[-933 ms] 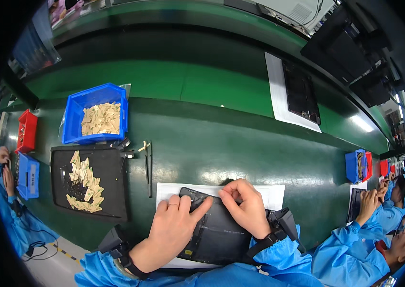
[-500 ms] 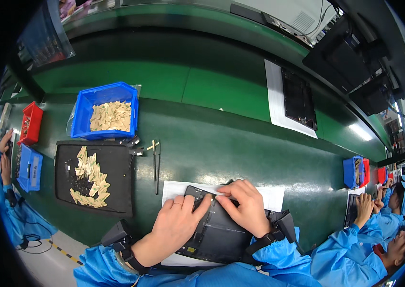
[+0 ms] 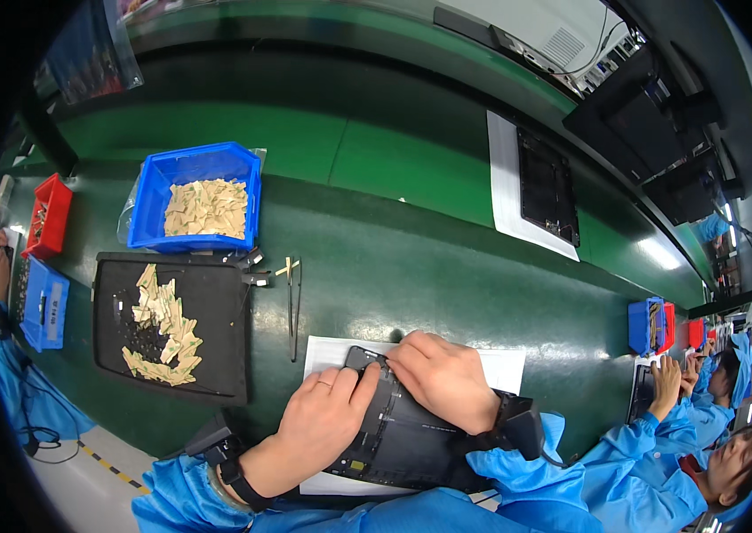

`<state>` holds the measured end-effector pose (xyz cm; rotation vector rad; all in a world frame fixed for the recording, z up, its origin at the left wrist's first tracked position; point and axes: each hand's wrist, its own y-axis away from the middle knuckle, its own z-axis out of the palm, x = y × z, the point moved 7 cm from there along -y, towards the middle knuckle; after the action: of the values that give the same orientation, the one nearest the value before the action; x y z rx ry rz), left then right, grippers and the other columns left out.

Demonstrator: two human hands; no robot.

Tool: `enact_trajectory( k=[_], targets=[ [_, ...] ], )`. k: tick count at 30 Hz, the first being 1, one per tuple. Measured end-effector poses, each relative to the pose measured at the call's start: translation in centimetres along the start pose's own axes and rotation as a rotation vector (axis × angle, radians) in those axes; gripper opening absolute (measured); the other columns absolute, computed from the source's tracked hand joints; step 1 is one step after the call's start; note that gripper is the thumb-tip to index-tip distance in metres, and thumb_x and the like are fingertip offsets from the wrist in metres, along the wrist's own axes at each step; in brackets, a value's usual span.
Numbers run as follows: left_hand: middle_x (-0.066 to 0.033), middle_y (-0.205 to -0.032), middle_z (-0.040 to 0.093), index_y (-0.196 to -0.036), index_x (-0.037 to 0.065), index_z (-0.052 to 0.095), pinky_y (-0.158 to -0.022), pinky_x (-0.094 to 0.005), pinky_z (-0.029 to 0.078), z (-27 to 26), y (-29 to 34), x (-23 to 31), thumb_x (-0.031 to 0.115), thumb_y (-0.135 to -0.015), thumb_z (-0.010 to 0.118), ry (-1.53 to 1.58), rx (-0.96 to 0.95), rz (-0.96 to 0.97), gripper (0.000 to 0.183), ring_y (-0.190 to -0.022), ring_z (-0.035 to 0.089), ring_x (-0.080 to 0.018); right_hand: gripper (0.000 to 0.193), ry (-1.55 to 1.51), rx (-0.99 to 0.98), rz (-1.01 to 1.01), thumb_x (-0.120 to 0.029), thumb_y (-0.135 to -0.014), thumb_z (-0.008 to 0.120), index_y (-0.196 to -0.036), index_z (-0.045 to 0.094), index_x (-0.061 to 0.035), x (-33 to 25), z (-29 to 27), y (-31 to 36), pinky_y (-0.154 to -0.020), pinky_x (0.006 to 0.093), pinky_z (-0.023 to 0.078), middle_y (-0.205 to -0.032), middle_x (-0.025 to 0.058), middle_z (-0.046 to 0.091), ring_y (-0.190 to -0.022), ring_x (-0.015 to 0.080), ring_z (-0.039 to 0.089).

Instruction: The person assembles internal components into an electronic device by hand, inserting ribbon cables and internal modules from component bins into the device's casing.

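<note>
A black tablet housing [image 3: 407, 450] lies tilted on white paper [image 3: 505, 369] in front of me, small parts showing along its strip and lower edge. My left hand [image 3: 323, 410] grips the housing's upper left side, fingers wrapped round the edge and one digit pressed on its face near the corner. Bent over the top edge, my right hand [image 3: 443, 380] has its fingertips pressed together close to the left hand's. Whatever it may pinch is hidden. Left of the paper lie tweezers [image 3: 293, 311], with a small beige strip beside them.
A black tray [image 3: 220, 346] holds beige adhesive pieces; a blue bin [image 3: 149, 213] behind it holds more. Red [image 3: 49, 218] and blue [image 3: 45, 306] bins stand far left. Another black housing [image 3: 549, 191] lies on the rear shelf. Co-workers [image 3: 634, 471] sit right, another left.
My right hand has shifted slightly left and its fingers have drawn together over the housing's top edge. The left hand stays at the corner. The whole view has turned a little.
</note>
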<state>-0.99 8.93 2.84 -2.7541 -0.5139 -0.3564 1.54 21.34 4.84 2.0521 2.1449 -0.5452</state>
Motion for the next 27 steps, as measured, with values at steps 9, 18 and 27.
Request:
enact_trajectory(
  k=[9,18,27],
  targets=[
    [-0.0054,-0.086,0.056,-0.091,0.005,0.062,-0.071,-0.0329,0.044,-1.6,0.4,0.3,0.016,-0.075,0.069,-0.013,0.187,0.039,0.021,-0.079,0.055,-0.022,0.011,-0.238,-0.114,0.122,-0.023,-0.084,0.065,-0.084,0.063,-0.0121,1.8,1.1,-0.5,-0.061,0.0356,0.049,-0.084,0.0028,0.06,-0.077,0.0254,0.063],
    [-0.0075,-0.1,0.062,-0.085,0.006,0.062,-0.076,-0.0337,0.043,-1.3,-0.1,1.5,0.019,-0.075,0.07,-0.092,0.161,0.241,0.019,-0.093,0.058,-0.0227,0.016,-0.118,-0.254,0.134,-0.026,-0.084,0.066,-0.081,0.062,-0.0109,1.4,1.5,-1.7,-0.058,0.038,0.047,-0.079,0.0019,0.06,-0.072,0.0261,0.062],
    [-0.0067,-0.103,0.062,-0.096,0.007,0.062,-0.081,-0.0398,0.04,-3.1,-0.6,-2.1,0.011,-0.071,0.068,-0.047,0.232,-0.099,0.027,-0.098,0.056,-0.0265,0.028,-0.049,0.033,0.131,-0.021,-0.078,0.072,-0.098,0.061,-0.0045,1.6,-1.6,0.7,-0.08,0.0366,0.047,-0.103,0.0112,0.059,-0.094,0.0316,0.057]
  ],
)
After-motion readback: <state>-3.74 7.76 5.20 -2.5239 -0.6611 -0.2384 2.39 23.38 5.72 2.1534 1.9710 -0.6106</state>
